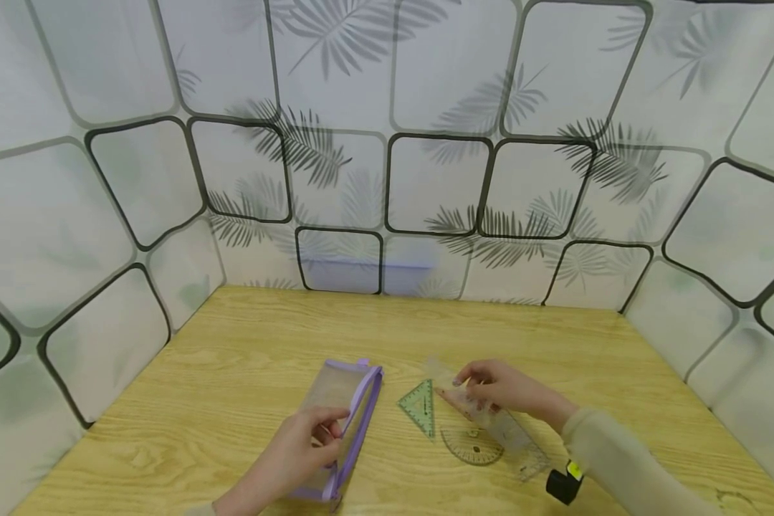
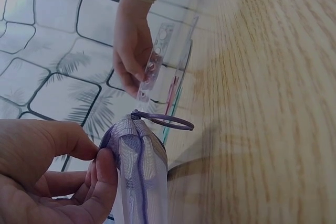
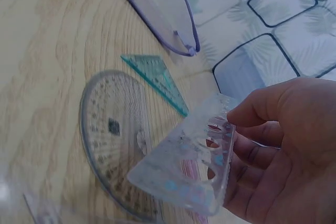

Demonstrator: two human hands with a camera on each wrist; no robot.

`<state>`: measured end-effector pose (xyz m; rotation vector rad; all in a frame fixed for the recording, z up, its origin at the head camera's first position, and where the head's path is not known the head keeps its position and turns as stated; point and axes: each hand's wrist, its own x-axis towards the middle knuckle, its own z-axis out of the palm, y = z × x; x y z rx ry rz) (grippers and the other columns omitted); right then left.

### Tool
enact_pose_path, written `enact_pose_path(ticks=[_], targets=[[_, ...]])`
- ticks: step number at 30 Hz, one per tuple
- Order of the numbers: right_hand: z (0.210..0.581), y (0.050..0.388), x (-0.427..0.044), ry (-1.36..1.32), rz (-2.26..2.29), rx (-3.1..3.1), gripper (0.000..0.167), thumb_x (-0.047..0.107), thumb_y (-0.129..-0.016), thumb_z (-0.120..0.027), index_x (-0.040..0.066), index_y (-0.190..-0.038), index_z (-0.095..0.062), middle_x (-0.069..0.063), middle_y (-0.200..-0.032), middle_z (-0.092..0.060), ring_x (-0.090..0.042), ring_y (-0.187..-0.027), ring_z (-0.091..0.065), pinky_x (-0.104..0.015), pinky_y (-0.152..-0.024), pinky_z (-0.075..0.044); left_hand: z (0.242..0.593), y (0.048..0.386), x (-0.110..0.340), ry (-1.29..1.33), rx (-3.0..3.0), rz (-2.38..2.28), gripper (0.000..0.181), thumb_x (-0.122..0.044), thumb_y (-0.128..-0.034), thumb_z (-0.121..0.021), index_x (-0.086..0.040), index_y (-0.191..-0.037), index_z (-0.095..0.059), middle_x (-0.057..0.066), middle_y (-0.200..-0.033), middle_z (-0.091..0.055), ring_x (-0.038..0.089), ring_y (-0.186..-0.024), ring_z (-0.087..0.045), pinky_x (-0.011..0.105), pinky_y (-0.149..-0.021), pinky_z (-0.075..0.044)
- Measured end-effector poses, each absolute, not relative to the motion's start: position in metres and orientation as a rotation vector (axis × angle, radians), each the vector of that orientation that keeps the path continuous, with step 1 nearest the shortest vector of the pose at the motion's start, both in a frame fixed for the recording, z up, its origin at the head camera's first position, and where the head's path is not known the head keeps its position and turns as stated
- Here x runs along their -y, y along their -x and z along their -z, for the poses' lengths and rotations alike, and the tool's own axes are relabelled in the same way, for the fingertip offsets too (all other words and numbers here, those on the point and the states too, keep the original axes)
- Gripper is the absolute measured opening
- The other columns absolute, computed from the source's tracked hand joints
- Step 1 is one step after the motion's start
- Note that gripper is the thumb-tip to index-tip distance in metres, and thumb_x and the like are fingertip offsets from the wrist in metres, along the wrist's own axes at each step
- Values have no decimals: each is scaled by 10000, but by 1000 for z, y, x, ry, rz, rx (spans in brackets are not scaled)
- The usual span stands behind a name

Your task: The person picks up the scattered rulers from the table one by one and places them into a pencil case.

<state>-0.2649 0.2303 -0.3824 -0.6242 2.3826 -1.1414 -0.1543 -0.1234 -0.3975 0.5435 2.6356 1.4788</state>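
Note:
My left hand (image 1: 309, 441) pinches the purple-trimmed edge of a see-through mesh zip pouch (image 1: 335, 383), which lies on the table with its zipped side gaping. A zip pull loop (image 2: 176, 123) sticks out at the pouch's end in the left wrist view. Between thumb and fingers, my right hand (image 1: 506, 393) holds a clear ruler (image 3: 173, 174) with cut-out holes, tilted above the table. Close by lie a clear protractor (image 1: 472, 450) and a green set square (image 1: 426, 421). Something pinkish (image 1: 454, 401) shows partly behind the ruler; its shape is unclear.
Wood-grain table (image 1: 284, 322) spreads under everything. A curtain (image 1: 335, 186) with leaf and rounded-square print hangs at the back and both sides. A small black device (image 1: 562, 487) with a yellow patch sits by my right wrist.

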Motion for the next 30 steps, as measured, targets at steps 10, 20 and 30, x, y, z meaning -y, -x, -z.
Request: enact_pose_path(ticks=[10,20,30], targets=[[384,260,-214,598,1227,-2309,301,147,-1007,-520,-19,-1249,-584,-93,-911,-634,-158,-701,-568,-309,-551,-477,396,154,123,-524,-2628,-1494,457,11,-831,-620,120,-1273,-580,63,-911,-595,35,-740,-580,161,-586,-534],[389,261,-204,578,1255,-2282,309,174,-1000,-543,-19,-1235,-596,-38,-819,-607,-138,-658,-534,-303,-557,-478,395,154,123,-531,-2640,-1482,460,9,-827,-620,121,-1271,-580,49,-909,-592,25,-737,-574,155,-596,-531],[390,259,-195,573,1297,-2205,301,144,-998,-530,-23,-1243,-582,-33,-833,-592,-135,-640,-496,-273,-546,-426,394,156,123,-533,-2644,-1483,457,13,-823,-614,116,-1268,-587,47,-905,-596,19,-733,-578,159,-589,-529]])
